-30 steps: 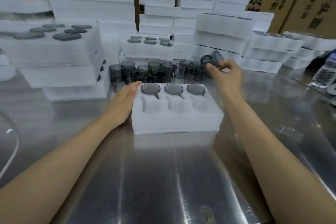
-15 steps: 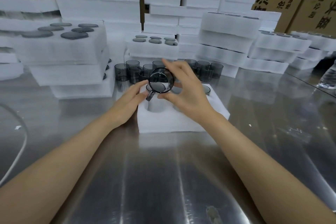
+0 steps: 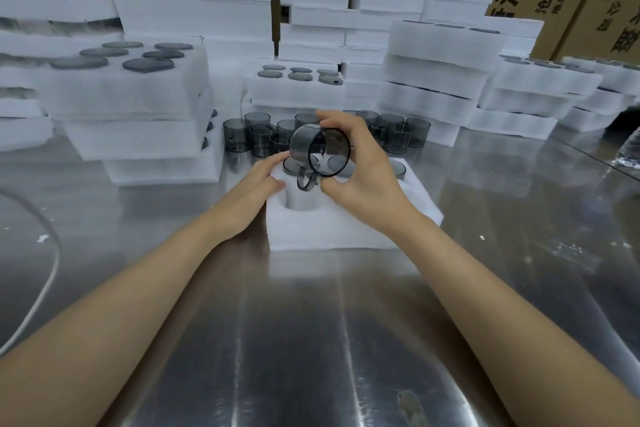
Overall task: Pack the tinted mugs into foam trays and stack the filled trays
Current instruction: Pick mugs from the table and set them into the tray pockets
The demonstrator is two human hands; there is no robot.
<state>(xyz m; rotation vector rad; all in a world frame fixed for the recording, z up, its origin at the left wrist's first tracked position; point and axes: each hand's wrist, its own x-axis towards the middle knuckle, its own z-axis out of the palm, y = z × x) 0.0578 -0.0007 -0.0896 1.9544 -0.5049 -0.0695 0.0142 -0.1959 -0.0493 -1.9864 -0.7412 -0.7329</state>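
Tinted mug [image 3: 304, 149] is in the air, on its side just above the front-left pocket [image 3: 300, 206] of the foam tray [image 3: 346, 229], rim twd the camera & a bit right, handle hanging down. Right hand [image 3: 363, 180] is clamped on it: fingers curl over the top of the rim, thumb presses from below beside the handle, forearm comes in from btm right. Left hand [image 3: 254, 192] lies on the tray's left edge, fingers straight & relaxed, gripping nothing, index tip close to the mug's wall. Tray's back row has seated mugs [image 3: 394, 168], partly hidden behind the right hand; the front-left pocket is empty. Behind the tray, loose mugs [image 3: 256, 137] stand on the steel table [image 3: 311, 340], w/ filled trays [image 3: 298, 87] stacked beyond. Vs 1 s ago: right hand was out at the far-right end of the loose mugs w/ this mug just lifted; now it's over the tray. Vs 0.5 s ago: approx same spot, but the mug has turned so more of its side wall shows. Left hand hasn't left the tray edge.
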